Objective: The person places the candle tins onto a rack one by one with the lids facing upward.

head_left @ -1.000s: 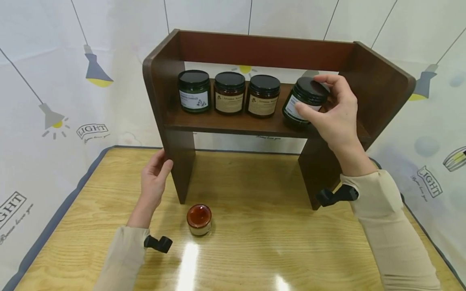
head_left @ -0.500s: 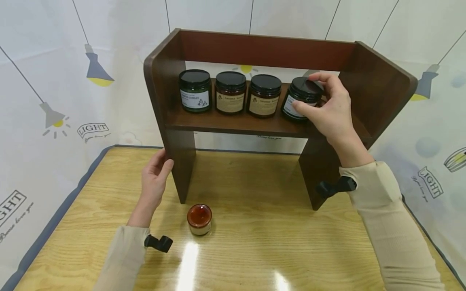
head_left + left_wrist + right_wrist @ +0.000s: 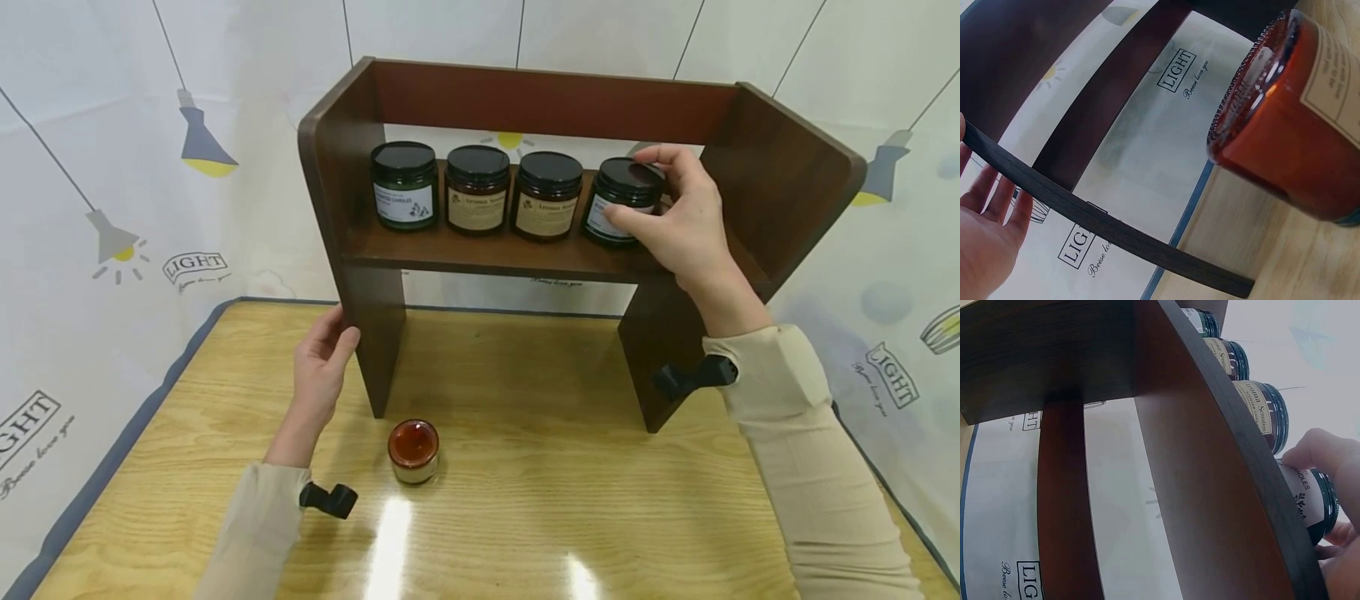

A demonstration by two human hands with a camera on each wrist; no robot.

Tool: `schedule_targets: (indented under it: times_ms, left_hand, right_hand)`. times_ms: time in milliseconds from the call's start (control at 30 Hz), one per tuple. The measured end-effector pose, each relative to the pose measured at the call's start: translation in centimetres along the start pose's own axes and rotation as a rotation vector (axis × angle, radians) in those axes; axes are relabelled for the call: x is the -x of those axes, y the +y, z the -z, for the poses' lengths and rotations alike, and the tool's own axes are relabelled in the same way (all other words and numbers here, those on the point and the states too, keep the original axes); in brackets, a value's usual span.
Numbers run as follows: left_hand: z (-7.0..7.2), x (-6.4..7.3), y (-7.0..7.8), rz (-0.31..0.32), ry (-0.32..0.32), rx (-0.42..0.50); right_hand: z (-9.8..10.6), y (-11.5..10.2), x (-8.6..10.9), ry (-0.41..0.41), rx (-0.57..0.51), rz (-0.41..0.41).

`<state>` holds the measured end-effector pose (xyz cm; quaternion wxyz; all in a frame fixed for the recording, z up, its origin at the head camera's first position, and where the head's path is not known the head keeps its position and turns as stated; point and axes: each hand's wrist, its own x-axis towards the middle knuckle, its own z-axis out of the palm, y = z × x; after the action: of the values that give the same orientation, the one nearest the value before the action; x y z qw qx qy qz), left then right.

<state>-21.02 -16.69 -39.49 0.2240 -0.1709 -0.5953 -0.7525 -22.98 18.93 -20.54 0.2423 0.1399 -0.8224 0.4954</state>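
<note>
In the head view my right hand holds a dark green candle jar at the right end of the shelf row, thumb on its white label and fingers at the far side of its black lid. The jar stands upright on the shelf board; the right wrist view shows the same candle jar partly behind the board edge. My left hand grips the front edge of the left side panel of the dark brown wooden shelf. In the left wrist view the left hand's fingers lie along that panel.
Left of the held jar stand two amber jars with tan labels and a green jar. A small lidless amber glass jar sits on the wood table, before the left panel. A printed sheet surrounds the table.
The right hand has moved the tilted green jar left and back, and it now stands upright beside the amber jars. The left hand has stayed at the panel.
</note>
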Motion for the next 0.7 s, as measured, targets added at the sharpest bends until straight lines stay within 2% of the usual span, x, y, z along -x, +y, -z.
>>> schedule_targets:
  times_ms: [367, 700]
  left_hand:
    - [-0.12, 0.00, 0.02, 0.002, 0.003, 0.014]
    - [-0.18, 0.02, 0.12, 0.003, -0.001, 0.017]
  right_hand:
    - [0.19, 0.02, -0.04, -0.043, -0.032, 0.007]
    - [0.47, -0.03, -0.16, -0.099, 0.011, 0.014]
